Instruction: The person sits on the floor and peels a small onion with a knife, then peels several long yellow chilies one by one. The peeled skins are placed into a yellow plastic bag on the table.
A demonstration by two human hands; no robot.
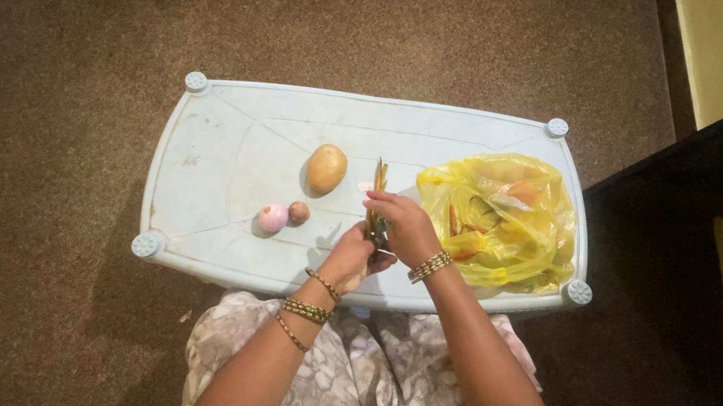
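Both the left hand (351, 255) and right hand (402, 225) grip a partly peeled carrot (377, 198) over the pale plastic table (228, 122); left of it, the potato (326, 168) and two small onions (281, 215) lie unpeeled, and right of it peelings fill the yellow bag (501, 219).

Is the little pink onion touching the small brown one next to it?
Touching, it seems. The head view shows the pink onion and the small brown onion side by side on the pale blue table, with no gap visible between them.
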